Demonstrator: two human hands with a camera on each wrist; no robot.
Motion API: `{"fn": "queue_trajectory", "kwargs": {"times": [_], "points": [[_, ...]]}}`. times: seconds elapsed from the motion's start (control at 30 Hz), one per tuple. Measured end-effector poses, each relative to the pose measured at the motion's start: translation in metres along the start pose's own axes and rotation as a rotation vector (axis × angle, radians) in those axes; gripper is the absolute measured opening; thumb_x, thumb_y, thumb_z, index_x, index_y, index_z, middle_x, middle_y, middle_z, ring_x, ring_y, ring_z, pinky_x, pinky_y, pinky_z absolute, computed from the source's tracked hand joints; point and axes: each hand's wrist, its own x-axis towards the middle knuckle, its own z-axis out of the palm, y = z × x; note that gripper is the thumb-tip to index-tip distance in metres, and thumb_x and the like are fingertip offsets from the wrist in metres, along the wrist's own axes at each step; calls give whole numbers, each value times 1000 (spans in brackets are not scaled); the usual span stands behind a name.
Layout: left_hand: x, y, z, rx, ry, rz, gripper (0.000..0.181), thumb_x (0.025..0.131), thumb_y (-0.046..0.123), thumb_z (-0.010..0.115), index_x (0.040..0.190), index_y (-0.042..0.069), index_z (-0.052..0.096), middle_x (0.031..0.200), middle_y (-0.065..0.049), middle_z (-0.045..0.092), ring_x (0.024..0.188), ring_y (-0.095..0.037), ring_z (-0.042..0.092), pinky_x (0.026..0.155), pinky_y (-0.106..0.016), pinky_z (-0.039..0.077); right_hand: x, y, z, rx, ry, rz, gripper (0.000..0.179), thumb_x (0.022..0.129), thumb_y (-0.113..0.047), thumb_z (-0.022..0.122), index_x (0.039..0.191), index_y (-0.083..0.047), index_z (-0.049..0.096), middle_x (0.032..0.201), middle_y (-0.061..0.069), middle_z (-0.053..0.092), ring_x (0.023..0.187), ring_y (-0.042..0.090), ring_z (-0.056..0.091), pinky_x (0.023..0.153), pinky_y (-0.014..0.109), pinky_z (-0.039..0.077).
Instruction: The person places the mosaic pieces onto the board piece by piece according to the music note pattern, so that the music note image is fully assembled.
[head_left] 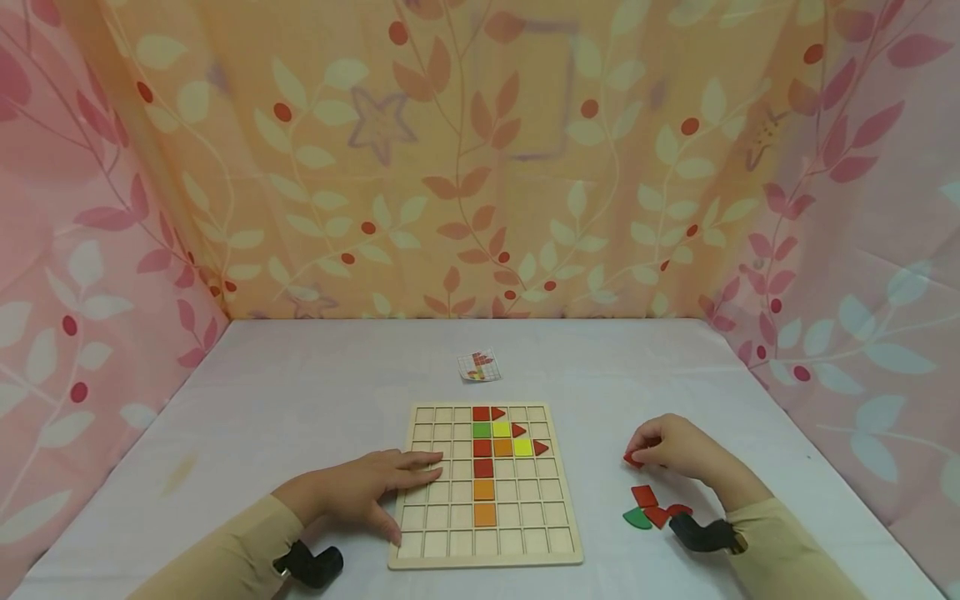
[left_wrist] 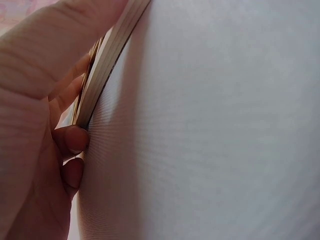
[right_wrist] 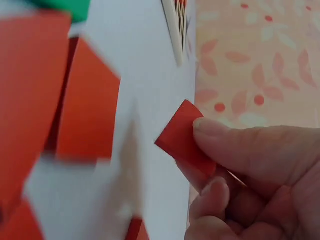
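A wooden grid board lies on the white table, with red, green, yellow and orange tiles in some of its squares. My left hand rests on the board's left side, fingers stretched over the squares and thumb near the lower left corner. In the left wrist view that hand lies along the board's edge. Right of the board, my right hand pinches a red tile between thumb and fingers. Just below it lie loose pieces, including a red square tile and a green quarter-round tile.
A small printed card with a coloured pattern lies beyond the board. Patterned curtains enclose the table at the back and sides. A black wrist device overlaps part of the loose pieces.
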Motion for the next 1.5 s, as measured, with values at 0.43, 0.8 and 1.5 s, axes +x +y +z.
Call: {"fn": "queue_trajectory", "kwargs": {"times": [0.43, 0.8, 1.5], "points": [[0, 0, 0, -18, -2, 1, 88, 70, 62, 61, 144, 33, 24, 152, 9, 15, 137, -24, 18, 103, -55, 20, 8, -49, 36, 23, -13, -35, 30, 81, -3, 63, 102, -24, 71, 72, 2, 53, 68, 17, 47, 54, 27, 41], [1, 0, -1, -27, -10, -19, 88, 70, 63, 60, 144, 35, 23, 152, 11, 15, 137, -25, 17, 103, -56, 20, 9, -83, 66, 192, -203, -260, 6, 82, -13, 68, 84, -10, 63, 71, 2, 60, 61, 16, 53, 53, 28, 45], [-1, 2, -3, -18, -3, -8, 86, 71, 61, 61, 144, 33, 25, 152, 10, 16, 137, -24, 18, 103, -55, 20, -2, -125, 124, 219, -313, -319, 9, 75, -13, 74, 73, -13, 65, 63, -3, 61, 58, 8, 53, 56, 21, 43]]}}
